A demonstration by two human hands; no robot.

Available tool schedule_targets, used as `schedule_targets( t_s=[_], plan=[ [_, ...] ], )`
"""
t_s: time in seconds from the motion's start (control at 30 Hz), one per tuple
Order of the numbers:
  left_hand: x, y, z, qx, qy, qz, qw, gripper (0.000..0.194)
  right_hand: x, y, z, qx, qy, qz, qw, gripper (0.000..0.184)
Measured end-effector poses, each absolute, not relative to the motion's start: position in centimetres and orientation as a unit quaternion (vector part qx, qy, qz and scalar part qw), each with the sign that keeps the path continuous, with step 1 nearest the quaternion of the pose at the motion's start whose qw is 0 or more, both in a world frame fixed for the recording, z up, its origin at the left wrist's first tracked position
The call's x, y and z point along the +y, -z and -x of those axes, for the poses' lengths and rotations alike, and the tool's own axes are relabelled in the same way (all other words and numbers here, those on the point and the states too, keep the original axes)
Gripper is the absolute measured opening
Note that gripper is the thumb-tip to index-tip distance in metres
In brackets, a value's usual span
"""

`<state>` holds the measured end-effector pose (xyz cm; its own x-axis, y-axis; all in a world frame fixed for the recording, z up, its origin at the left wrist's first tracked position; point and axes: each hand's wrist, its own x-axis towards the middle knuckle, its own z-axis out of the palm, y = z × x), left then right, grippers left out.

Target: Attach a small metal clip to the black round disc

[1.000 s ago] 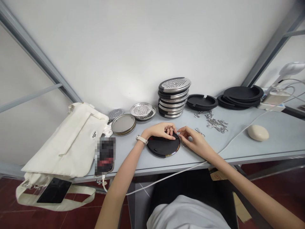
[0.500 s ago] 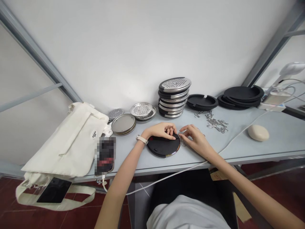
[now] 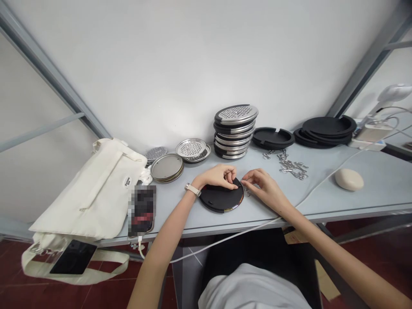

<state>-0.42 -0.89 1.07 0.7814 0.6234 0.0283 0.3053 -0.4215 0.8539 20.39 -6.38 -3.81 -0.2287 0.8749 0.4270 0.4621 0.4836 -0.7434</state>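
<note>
A round black disc [image 3: 222, 198] with a glossy strip along its front right edge lies near the table's front. My left hand [image 3: 222, 175] rests over its far side, thumb pressed on top and the other fingers curled at the rim. Just right of the disc, my right hand [image 3: 260, 184] pinches a small metal clasp [image 3: 247, 192] with thumb and fingertips. Part of the clasp hangs below the fingers at the disc's edge; whether it is joined to the disc I cannot tell.
Behind the hands stands a stack of perforated metal discs with black rims [image 3: 234, 135]. Loose metal clasps [image 3: 293, 168], black round trays [image 3: 273, 138] and a beige rounded case [image 3: 349, 179] lie rightward. Leftward are metal discs [image 3: 166, 166], a phone [image 3: 141, 210] and a white bag [image 3: 86, 193].
My right hand's fingertips have closed together and shifted slightly left, nearer the disc's edge. My left hand has barely moved on the disc.
</note>
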Motion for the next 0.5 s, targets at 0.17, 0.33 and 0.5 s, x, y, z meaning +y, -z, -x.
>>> schedule_targets(
  t_s=[0.17, 0.33, 0.5],
  plan=[
    [-1.13, -0.85, -0.16, 0.275, -0.173, -0.821, 0.47, 0.026, -6.51, 3.52, -20.31, -0.746, -0.237, 0.449, 0.431, 0.023],
    [-1.14, -0.8, -0.33, 0.269, -0.172, -0.821, 0.473, 0.025, -6.5, 3.38, -20.31, -0.752, -0.243, 0.451, 0.416, 0.026],
    [-0.87, -0.59, -0.2, 0.258, -0.167, -0.825, 0.475, 0.026, -6.64, 3.15, -20.2, -0.753, -0.253, 0.443, 0.415, 0.026]
  ],
)
